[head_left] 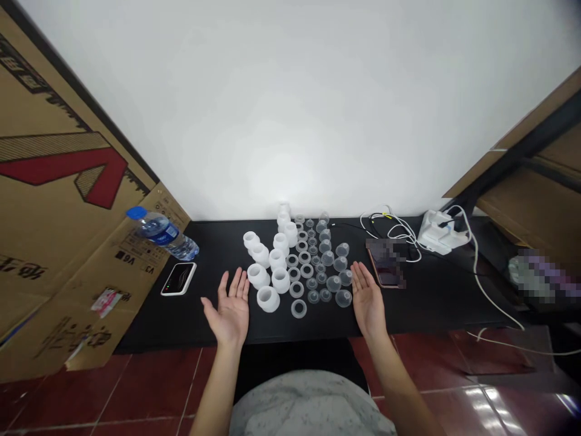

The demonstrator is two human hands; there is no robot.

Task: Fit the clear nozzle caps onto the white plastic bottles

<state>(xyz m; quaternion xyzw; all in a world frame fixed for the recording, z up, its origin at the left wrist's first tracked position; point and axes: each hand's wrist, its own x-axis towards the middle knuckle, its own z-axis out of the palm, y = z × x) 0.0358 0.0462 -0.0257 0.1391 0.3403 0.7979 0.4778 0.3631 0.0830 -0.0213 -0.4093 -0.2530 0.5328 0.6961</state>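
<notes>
left hand [232, 312] wide open, empty — beside white jars [277, 260]; right hand [368, 301] likewise — by clear domes [334, 283].

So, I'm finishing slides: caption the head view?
Open left hand and right hand flank white jars, translucent rings and clear domes on a black table.

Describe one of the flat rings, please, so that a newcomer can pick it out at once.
On the black table, look between the left hand and the right hand. Just right of the white cups lie flat, pale rings, each with an open centre. The chosen ring is at the near end, closer to the table's front edge than any other ring.
</notes>
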